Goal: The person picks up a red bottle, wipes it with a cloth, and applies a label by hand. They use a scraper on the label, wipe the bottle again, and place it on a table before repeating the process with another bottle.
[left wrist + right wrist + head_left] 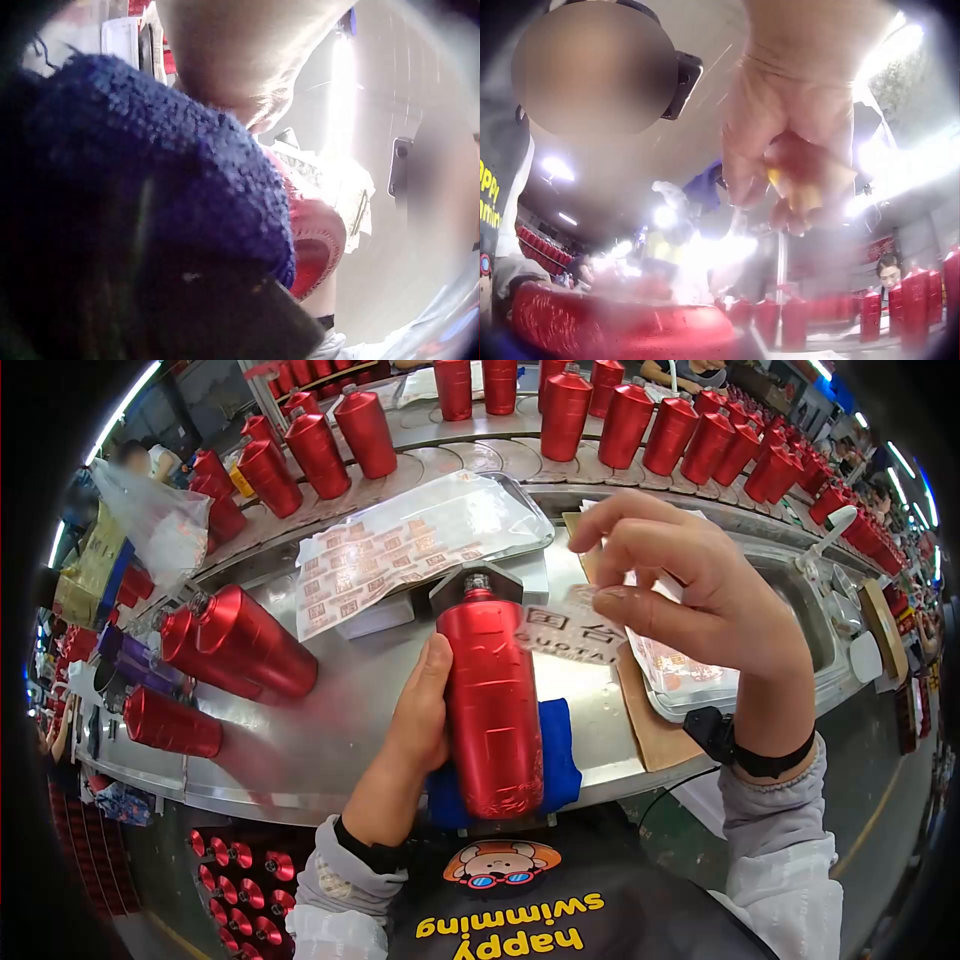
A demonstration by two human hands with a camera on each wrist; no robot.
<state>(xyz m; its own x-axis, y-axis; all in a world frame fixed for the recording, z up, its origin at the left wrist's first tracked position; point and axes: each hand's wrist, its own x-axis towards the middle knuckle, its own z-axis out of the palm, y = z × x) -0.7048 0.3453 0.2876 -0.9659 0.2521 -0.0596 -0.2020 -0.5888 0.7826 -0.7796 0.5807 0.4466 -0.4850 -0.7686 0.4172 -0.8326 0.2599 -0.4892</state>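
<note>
Left hand (415,730) grips a red bottle (490,705) lying on a blue cloth (558,745) at the near edge of the steel counter (330,710). Right hand (690,585) pinches a clear label (570,625) just beside the bottle's upper end. Sticker sheets (400,550) lie behind.

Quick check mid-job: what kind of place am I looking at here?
Most likely a factory labelling line. Rows of identical red bottles stand along a steel bench, a label sheet lies on it, and the left hand holds a bottle while the right hand pinches a clear label.
</note>
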